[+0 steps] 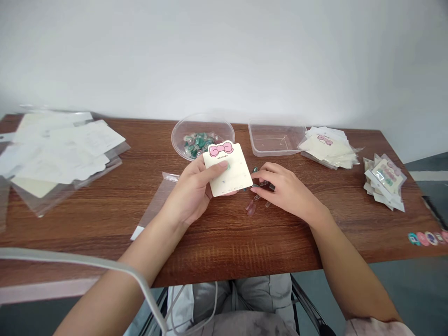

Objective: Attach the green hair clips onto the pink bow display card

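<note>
My left hand (191, 191) is shut on a cream card with a pink bow-shaped top (231, 170), its thumb lying across the front. A small green piece sits on the card beside the thumb. My right hand (283, 189) rests just right of the card, its fingertips at the card's edge among small dark and metallic pieces (262, 184). Whether those fingers pinch anything is hidden. A few translucent pink press-on nails (250, 208) lie on the table below them.
A round clear bowl (203, 123) holds green pieces behind the card, beside a clear rectangular tub (276, 137). Stacks of bow cards (327, 147) and packets (385, 179) lie right; papers and plastic sleeves (59, 154) lie left on the wooden table (224, 238). A grey cable (105, 263) crosses my left forearm.
</note>
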The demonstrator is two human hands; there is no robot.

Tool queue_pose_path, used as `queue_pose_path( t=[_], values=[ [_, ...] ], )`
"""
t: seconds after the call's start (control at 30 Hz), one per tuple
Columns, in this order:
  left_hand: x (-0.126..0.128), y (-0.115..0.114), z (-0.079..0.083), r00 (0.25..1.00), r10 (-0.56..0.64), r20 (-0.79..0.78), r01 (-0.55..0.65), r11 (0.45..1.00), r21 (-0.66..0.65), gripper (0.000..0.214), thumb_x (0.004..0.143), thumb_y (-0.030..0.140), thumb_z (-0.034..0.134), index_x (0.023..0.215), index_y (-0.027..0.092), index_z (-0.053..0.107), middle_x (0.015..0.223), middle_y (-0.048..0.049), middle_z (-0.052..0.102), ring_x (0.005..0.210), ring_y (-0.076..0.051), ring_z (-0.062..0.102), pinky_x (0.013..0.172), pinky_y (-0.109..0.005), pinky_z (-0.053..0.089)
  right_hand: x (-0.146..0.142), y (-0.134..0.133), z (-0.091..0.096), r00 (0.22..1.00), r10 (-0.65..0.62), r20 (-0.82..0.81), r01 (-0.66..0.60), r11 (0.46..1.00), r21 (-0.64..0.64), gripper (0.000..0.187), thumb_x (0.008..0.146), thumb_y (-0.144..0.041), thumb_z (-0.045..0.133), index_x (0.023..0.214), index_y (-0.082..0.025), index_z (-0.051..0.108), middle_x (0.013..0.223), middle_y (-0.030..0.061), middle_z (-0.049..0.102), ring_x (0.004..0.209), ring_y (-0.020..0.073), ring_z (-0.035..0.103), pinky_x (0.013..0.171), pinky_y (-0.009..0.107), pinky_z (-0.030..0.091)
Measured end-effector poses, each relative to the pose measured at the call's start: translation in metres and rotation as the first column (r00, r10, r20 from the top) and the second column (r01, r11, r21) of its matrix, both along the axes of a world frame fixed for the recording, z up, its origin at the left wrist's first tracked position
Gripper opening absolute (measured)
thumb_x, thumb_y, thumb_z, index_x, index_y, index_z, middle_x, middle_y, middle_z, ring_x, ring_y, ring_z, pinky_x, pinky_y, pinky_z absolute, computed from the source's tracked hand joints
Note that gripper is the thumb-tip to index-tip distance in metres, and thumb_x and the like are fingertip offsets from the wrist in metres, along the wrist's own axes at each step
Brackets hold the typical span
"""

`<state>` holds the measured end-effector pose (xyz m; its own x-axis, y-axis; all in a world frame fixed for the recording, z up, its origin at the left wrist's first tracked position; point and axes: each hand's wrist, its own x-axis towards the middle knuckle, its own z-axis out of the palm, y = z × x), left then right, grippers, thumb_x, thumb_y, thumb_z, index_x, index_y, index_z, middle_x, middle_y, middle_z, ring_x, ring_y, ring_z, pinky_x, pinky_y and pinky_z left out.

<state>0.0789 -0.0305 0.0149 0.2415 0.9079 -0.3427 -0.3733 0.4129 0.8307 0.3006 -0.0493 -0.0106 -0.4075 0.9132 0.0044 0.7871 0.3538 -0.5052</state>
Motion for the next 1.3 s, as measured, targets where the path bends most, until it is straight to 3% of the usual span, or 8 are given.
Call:
queue_pose_path(
  t=[0.37,0.6,0.73,0.9,1.07,1.3],
  values=[
    [0.001,-0.001,0.004,1.0,0.0,0.011,0.0,1.0,-0.027,0.038,0.087,0.026,0.07,0.123,0.014,0.069,0.113,-0.0115,0.077,0.092,-0.027,0.075,0.061,-0.03,0.062,-0.011,0.001,-0.008,0.993,0.09,0.078,-0.095,0.993,0.063,0.013,0.101,-0.026,0.064,0.104,-0.021,0.076,0.099,0.0072,0.064,0.094,0.0248,0.062,0.085,0.038,0.044],
    [0.002,-0.002,0.006,0.999,-0.031,0.037,0.032,0.999,-0.008,0.036,0.088,0.027,0.068,0.122,0.014,0.071,0.118,-0.012,0.077,0.1,-0.03,0.075,0.077,-0.038,0.066,-0.011,0.002,-0.011,0.995,0.09,0.051,-0.094,0.992,0.083,0.012,0.1,-0.028,0.065,0.101,-0.02,0.074,0.098,0.0081,0.067,0.096,0.0268,0.063,0.089,0.042,0.044],
    [0.002,-0.002,0.005,0.999,-0.013,0.034,0.014,1.0,-0.012,0.038,0.087,0.026,0.069,0.122,0.013,0.071,0.115,-0.0123,0.078,0.1,-0.031,0.075,0.079,-0.04,0.066,0.009,0.003,0.003,0.995,-0.03,-0.096,0.033,0.999,0.031,0.02,0.101,-0.025,0.058,0.117,-0.024,0.071,0.107,0.0078,0.07,0.099,0.026,0.066,0.09,0.043,0.048],
    [0.003,-0.004,0.006,0.999,-0.029,0.032,0.029,0.999,-0.013,0.038,0.087,0.026,0.068,0.123,0.013,0.071,0.116,-0.0115,0.078,0.1,-0.028,0.075,0.071,-0.033,0.065,0.033,0.007,0.015,0.983,-0.166,-0.08,0.163,0.986,-0.044,0.018,0.097,-0.021,0.057,0.103,-0.024,0.073,0.104,0.0054,0.072,0.088,0.0224,0.067,0.083,0.039,0.049],
    [0.002,-0.004,0.004,1.0,-0.016,0.014,0.016,1.0,0.007,0.038,0.086,0.028,0.071,0.121,0.014,0.072,0.115,-0.0104,0.078,0.094,-0.025,0.073,0.065,-0.028,0.062,0.042,0.007,0.013,0.983,-0.182,-0.018,0.18,0.981,-0.068,0.014,0.094,-0.02,0.058,0.093,-0.023,0.071,0.095,0.0033,0.071,0.082,0.0199,0.065,0.077,0.036,0.047],
    [0.002,-0.003,0.002,1.0,-0.013,-0.003,0.013,1.0,0.005,0.04,0.082,0.029,0.074,0.119,0.014,0.072,0.114,-0.0108,0.078,0.093,-0.026,0.074,0.066,-0.03,0.061,0.058,0.005,0.007,0.993,-0.113,0.043,0.119,0.97,-0.21,0.016,0.092,-0.023,0.057,0.102,-0.026,0.07,0.084,-0.0004,0.068,0.071,0.0168,0.059,0.066,0.031,0.042]
  ],
)
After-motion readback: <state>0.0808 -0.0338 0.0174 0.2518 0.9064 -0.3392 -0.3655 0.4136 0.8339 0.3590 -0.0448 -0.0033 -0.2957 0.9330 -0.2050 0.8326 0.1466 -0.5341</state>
